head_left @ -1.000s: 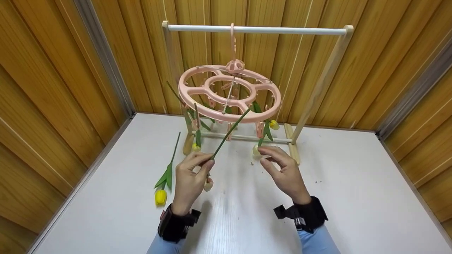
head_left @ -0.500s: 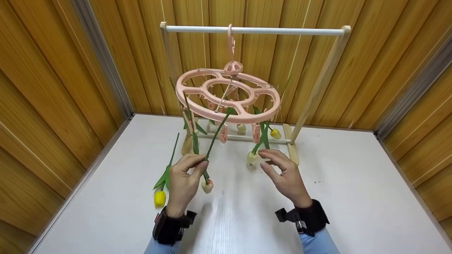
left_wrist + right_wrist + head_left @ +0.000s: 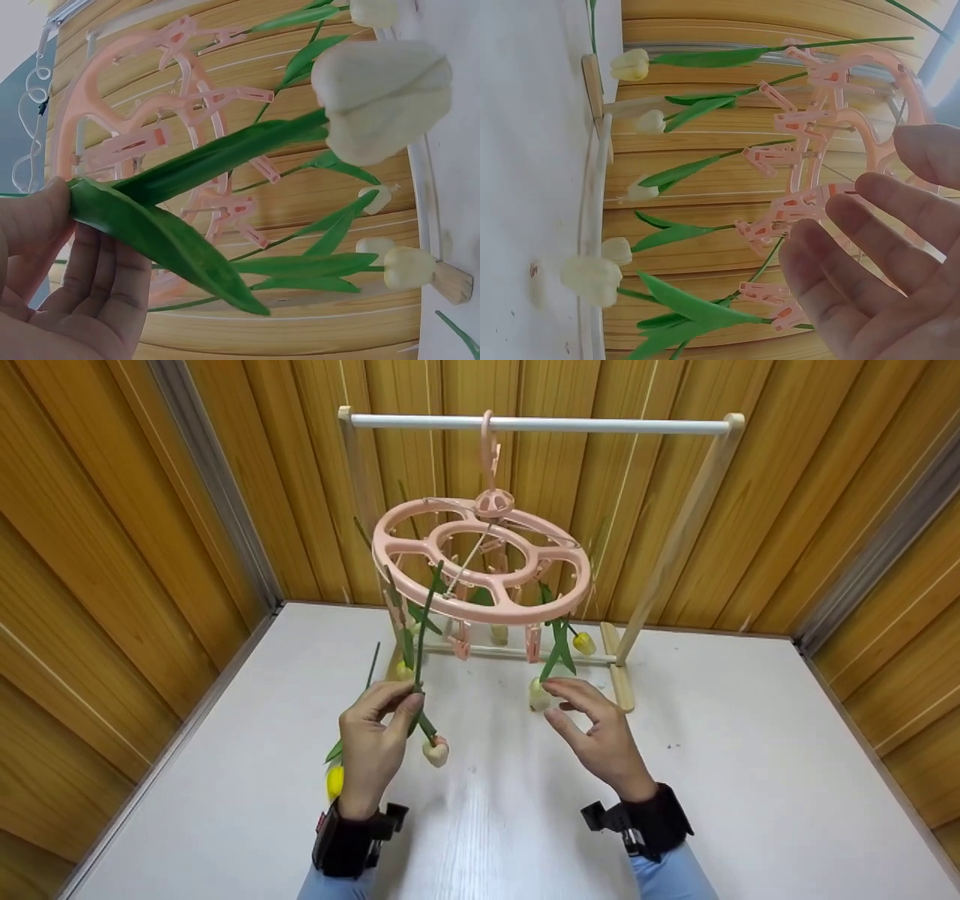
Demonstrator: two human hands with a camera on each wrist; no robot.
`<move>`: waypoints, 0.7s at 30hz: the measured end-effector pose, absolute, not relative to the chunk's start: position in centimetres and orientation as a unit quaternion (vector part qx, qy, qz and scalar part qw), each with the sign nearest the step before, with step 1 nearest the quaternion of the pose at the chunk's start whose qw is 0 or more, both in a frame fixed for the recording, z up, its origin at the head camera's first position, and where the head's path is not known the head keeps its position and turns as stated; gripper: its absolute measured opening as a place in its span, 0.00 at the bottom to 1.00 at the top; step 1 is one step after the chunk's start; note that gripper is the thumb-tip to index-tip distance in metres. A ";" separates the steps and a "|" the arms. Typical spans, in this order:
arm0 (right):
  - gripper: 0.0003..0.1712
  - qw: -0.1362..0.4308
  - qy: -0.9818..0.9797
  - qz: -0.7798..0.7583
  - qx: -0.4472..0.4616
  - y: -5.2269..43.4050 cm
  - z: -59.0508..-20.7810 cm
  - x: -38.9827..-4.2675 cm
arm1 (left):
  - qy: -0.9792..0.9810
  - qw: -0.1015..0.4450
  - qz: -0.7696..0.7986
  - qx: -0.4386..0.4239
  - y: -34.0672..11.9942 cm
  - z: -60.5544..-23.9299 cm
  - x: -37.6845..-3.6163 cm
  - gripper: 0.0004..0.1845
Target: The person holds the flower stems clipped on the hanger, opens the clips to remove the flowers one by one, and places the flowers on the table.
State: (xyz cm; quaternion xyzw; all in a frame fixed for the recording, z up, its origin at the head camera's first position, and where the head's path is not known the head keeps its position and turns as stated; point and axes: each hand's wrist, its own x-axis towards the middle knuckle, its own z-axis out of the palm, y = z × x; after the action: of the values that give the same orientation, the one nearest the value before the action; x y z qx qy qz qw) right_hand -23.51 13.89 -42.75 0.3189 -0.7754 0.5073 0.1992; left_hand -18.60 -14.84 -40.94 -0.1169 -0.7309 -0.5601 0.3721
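My left hand (image 3: 375, 735) pinches a whitish artificial tulip (image 3: 436, 751) by its green stem between thumb and fingers. Its stem points up toward the pink clip hanger (image 3: 510, 611), while the bloom hangs low; the left wrist view shows this bloom (image 3: 382, 101) and its long leaves up close. My right hand (image 3: 592, 727) holds nothing, its fingers spread loosely in the right wrist view. Just left of those fingertips hangs another pale tulip (image 3: 539, 694); whether they touch is unclear. Several tulips hang bloom-down from the hanger's clips, among them one yellowish tulip (image 3: 584, 643).
A yellow tulip (image 3: 335, 782) lies on the white table (image 3: 750, 780), partly hidden behind my left hand. The hanger hooks over the white bar (image 3: 607, 426) of a wooden-legged rack. Two unloaded pink clips, one a front clip (image 3: 533, 643), dangle from the near rim. Wood-panelled walls enclose the table.
My left hand has shifted left, and the tulip stem in it has swung from leaning right to nearly upright. The hanger has turned slightly. My right hand stays almost in place.
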 end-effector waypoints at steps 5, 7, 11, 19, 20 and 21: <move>0.21 0.206 -0.787 0.484 0.322 13.6 -43.0 -23.5 | -0.730 0.385 -0.555 -0.102 -15.5 -40.6 -18.5 0.07; 0.21 0.210 -0.794 0.470 0.323 13.5 -43.0 -23.5 | -0.731 0.389 -0.552 -0.095 -15.8 -40.4 -18.4 0.08; 0.22 0.210 -0.807 0.447 0.324 13.2 -43.2 -23.5 | -0.734 0.396 -0.545 -0.082 -16.4 -40.2 -18.3 0.08; 0.23 0.186 -0.822 0.438 0.313 12.7 -43.8 -23.6 | -0.728 0.406 -0.550 -0.051 -17.7 -39.9 -18.1 0.07; 0.23 0.183 -0.822 0.439 0.313 12.7 -43.9 -23.6 | -0.727 0.406 -0.552 -0.046 -17.9 -39.9 -18.1 0.07; 0.23 0.181 -0.822 0.440 0.313 12.6 -44.0 -23.6 | -0.726 0.405 -0.554 -0.040 -18.1 -39.9 -18.1 0.07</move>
State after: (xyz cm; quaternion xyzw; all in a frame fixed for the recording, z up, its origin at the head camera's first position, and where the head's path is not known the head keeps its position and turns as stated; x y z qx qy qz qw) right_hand -23.55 12.59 -43.97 0.3130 -0.8221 0.4398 0.1809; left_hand -18.09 -18.07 -39.88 -0.0397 -0.7260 -0.5541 0.4054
